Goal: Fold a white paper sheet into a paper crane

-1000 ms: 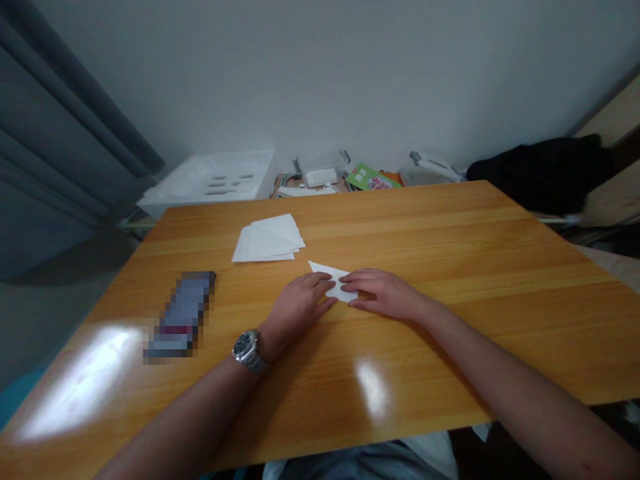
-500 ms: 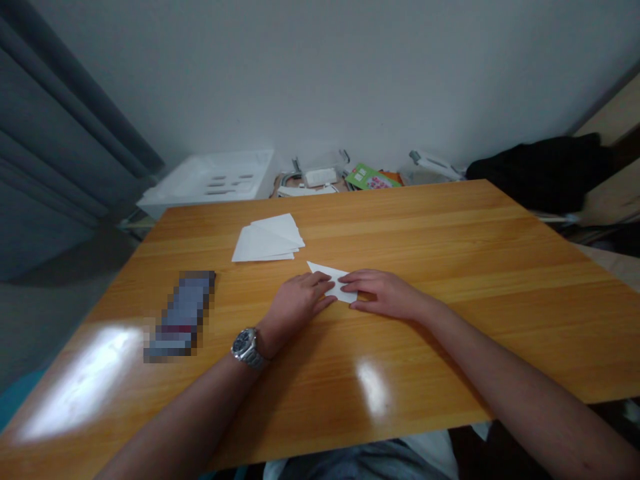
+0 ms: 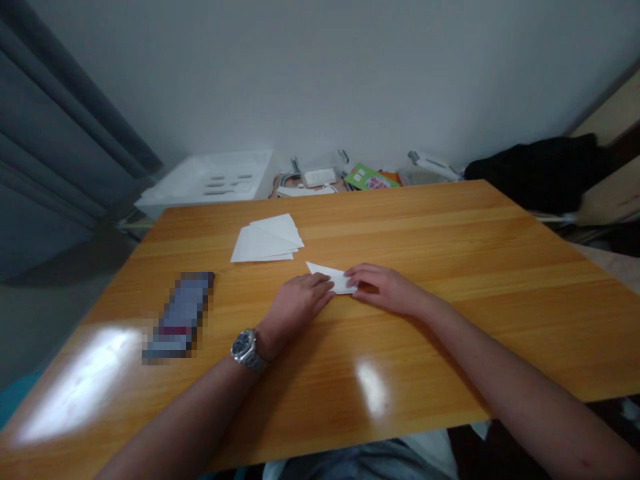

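A small folded white paper [image 3: 331, 275] lies near the middle of the wooden table [image 3: 450, 267]. My left hand [image 3: 295, 304], with a metal watch on its wrist, rests on the paper's left part, fingers pressed flat on it. My right hand [image 3: 385, 288] pinches the paper's right end with thumb and fingertips and lifts that edge a little off the table. Both hands cover the near part of the paper.
A stack of white paper sheets [image 3: 267, 241] lies further back on the left. A blurred dark flat object [image 3: 179, 316] sits at the left. Behind the table are a white plastic bin [image 3: 210, 179], small clutter [image 3: 350, 177] and dark cloth [image 3: 540, 170].
My right hand's fingers curled from lying flat on the paper to pinching its right end, and that end rose slightly. My left hand stayed in place.
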A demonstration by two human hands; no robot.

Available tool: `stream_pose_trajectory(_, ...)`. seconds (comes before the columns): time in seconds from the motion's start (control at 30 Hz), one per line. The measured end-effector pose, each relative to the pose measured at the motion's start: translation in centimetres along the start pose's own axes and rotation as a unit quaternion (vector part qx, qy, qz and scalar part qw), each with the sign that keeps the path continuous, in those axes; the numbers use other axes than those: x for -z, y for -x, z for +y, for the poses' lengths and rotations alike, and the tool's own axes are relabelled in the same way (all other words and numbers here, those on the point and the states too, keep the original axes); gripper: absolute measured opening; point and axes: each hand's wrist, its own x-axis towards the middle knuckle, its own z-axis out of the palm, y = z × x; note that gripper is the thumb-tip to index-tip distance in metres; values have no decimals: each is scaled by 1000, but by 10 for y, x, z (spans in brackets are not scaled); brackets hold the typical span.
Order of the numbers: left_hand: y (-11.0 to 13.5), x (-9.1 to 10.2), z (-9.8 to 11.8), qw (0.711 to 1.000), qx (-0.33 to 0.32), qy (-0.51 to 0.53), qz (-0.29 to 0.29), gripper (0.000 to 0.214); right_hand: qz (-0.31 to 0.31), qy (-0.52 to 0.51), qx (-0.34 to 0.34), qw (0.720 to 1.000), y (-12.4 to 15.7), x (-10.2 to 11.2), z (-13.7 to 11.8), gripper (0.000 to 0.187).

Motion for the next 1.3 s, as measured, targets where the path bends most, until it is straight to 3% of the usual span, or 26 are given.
stream_pose_trajectory(0.2,2,0,3,1000,-8,24,14,30,17,19,-12,1000,-1,1,1,16)
stream_pose_trajectory(0.73,6,-5,8,994,-77,74,-18,37,66,100,-82,989,-1,-3,4,16)
stream_pose_trajectory(1.1,8,2,11,993,-53,98,-48,45,111,116,-108,981,-4,-12,7,7)
stream_pose_trajectory(1.3,8,4,8,991,-78,92,-57,39,119,128,-128,976,-5,-13,6,7)
